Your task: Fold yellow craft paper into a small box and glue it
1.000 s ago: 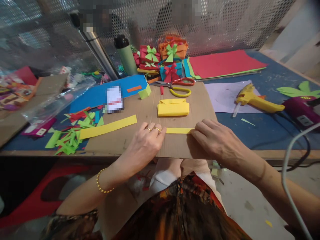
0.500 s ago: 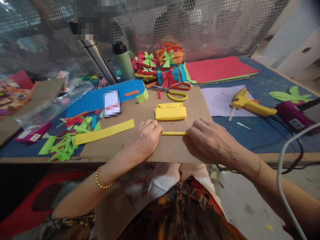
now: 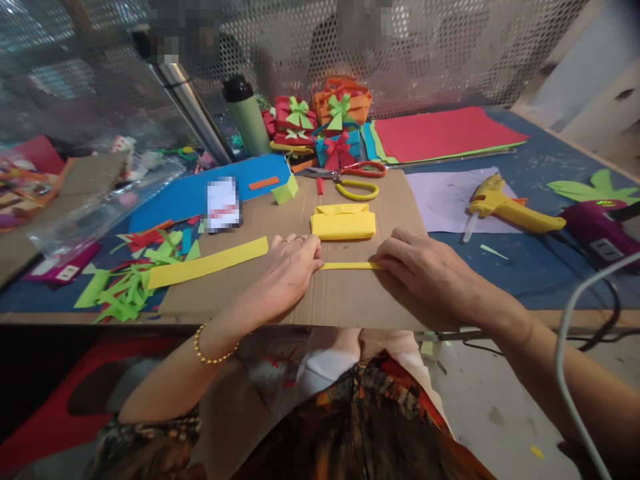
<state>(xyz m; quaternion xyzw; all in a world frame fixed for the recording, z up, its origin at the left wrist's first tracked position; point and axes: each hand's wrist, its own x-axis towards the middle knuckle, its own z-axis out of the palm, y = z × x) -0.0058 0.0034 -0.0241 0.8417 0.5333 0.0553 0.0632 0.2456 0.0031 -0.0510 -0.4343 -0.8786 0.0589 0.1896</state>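
A narrow folded yellow paper strip [image 3: 350,266] lies across the cardboard sheet [image 3: 345,303], stretched between my two hands. My left hand [image 3: 293,270] is closed on its left end, fingers pressed together. The other end is under the curled fingers of my right hand [image 3: 425,270]. Just beyond the strip sits a small folded yellow paper box [image 3: 343,223]. A wider yellow paper strip [image 3: 210,262] lies flat to the left of my left hand. Both ends of the folded strip are hidden by my fingers.
Scissors [image 3: 357,190] lie beyond the yellow box. A yellow glue gun [image 3: 513,207] rests on purple paper at right. Green paper scraps [image 3: 125,287] are heaped at left. Paper gift boxes [image 3: 340,107], a green bottle [image 3: 247,120] and red sheets [image 3: 445,133] stand or lie at the back.
Both hands keep their hold on the folded strip. My right hand has shifted slightly outward, and a little more of the strip shows between the hands. The view has moved slightly.
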